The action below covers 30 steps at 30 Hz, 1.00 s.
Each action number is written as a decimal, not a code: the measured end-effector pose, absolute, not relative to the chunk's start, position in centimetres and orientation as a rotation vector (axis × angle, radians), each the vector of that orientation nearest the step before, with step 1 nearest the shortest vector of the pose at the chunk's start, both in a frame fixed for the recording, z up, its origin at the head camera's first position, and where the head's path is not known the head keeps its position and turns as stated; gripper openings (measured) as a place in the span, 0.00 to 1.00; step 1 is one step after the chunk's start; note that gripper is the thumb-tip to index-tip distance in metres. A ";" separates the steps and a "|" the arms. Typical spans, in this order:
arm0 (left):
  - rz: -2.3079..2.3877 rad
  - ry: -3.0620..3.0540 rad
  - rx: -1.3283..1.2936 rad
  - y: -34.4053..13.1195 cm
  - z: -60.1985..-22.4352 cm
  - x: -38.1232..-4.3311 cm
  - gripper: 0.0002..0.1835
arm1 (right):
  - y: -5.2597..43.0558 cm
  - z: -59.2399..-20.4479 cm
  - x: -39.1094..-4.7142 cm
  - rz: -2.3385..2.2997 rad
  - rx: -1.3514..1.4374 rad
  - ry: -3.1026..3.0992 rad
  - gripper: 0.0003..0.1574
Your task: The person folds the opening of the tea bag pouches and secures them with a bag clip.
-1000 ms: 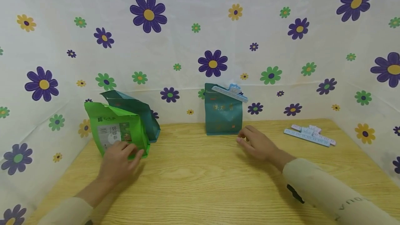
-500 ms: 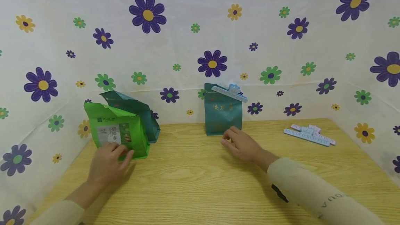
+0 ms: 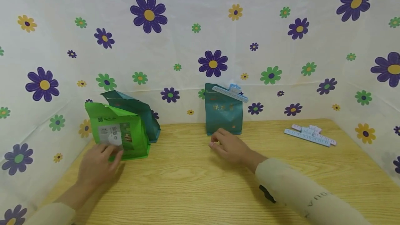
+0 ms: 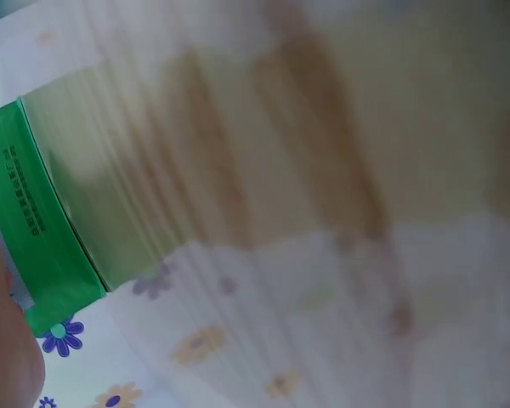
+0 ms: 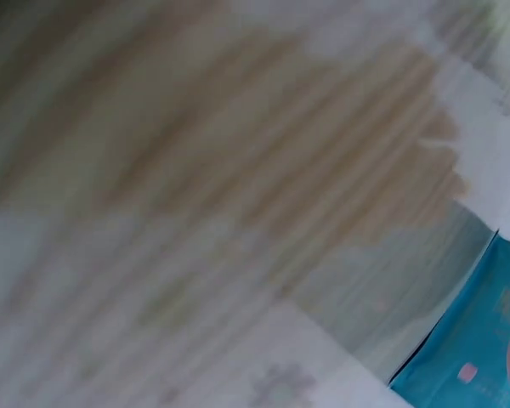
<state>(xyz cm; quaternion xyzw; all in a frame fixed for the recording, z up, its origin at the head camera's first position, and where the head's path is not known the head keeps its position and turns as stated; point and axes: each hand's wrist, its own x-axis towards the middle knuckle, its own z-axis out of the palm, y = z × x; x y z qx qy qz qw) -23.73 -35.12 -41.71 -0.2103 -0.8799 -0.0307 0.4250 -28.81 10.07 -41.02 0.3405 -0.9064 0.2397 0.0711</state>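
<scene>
In the head view my left hand (image 3: pixel 97 166) hovers just in front of a bright green tea bag (image 3: pixel 134 134), fingers loosely bent and holding nothing. Whether the fingertips touch the bag, I cannot tell. Behind it leans a dark teal bag (image 3: pixel 150 124), partly hidden. My right hand (image 3: pixel 230 147) is over the table before another teal tea bag (image 3: pixel 223 114), its fingers relaxed with nothing in them. A pale blue bag clip (image 3: pixel 229 94) sits slanted across that bag's top. Each wrist view catches the nearby bag's lower part: green bag (image 4: pixel 47 229), teal bag (image 5: pixel 467 340).
On the right side of the wooden table (image 3: pixel 187 190) lie two more long clips, a light blue clip (image 3: pixel 307 138) and a pink clip (image 3: pixel 326 139) behind it. A flower-printed white sheet (image 3: pixel 184 44) walls the back and sides.
My right hand has moved left along the table, to the front of the clipped teal bag. My left hand has shifted left and slightly down before the green bag. The bags and clips have stayed put.
</scene>
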 end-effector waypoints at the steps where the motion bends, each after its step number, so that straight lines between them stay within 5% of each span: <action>1: -0.074 -2.206 -0.513 -35.3 -41.7 -23.6 0.12 | 9.8 -41.0 -28.8 0.697 1.049 -2.719 0.16; 15: -0.195 -2.654 0.077 -37.2 -41.5 -22.5 0.25 | 6.1 -41.2 -28.4 0.442 1.267 -2.630 0.20; 30: -0.283 -2.535 -0.112 -36.9 -41.8 -23.0 0.10 | 5.0 -41.4 -28.4 0.388 1.291 -2.588 0.18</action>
